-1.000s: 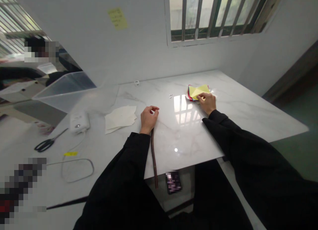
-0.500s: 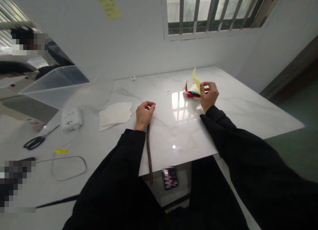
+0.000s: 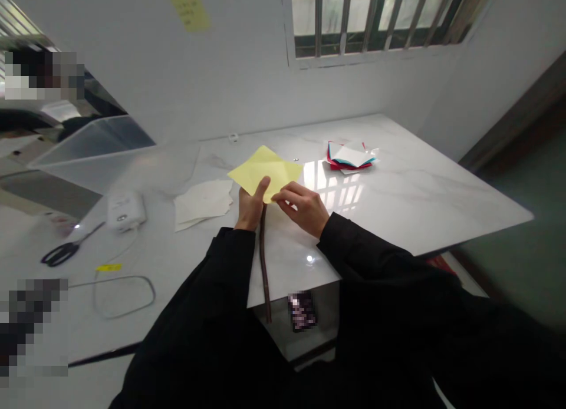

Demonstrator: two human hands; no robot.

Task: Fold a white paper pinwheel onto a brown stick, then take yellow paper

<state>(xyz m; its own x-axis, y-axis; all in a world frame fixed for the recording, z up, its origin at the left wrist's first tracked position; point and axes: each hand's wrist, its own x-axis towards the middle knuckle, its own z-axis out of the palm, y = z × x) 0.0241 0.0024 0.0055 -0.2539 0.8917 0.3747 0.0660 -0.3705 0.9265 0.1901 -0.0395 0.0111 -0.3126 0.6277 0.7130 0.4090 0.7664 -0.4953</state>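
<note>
Where the two hands meet above the near middle of the table, both pinch the lower edge of a yellow paper square (image 3: 264, 170): the left hand (image 3: 250, 207) closes thumb and fingers on its near corner, and the right hand (image 3: 301, 205) nips the edge just beside it with fingertips drawn together. The sheet is lifted off the surface and tilted away from the person, one corner pointing toward the wall. A dark brown rod (image 3: 264, 260) runs from under the left hand back over the table's near edge. The white marble table (image 3: 398, 191) is glossy and mirrors the barred window (image 3: 375, 14). A stack of coloured papers (image 3: 350, 157) lies farther right, well apart from the hands. Cream sheets (image 3: 203, 201) lie to the left, then a white device (image 3: 126, 209), scissors (image 3: 62, 251) and a looped cable (image 3: 124, 294). A yellow note (image 3: 189, 8) sticks to the white wall.
</note>
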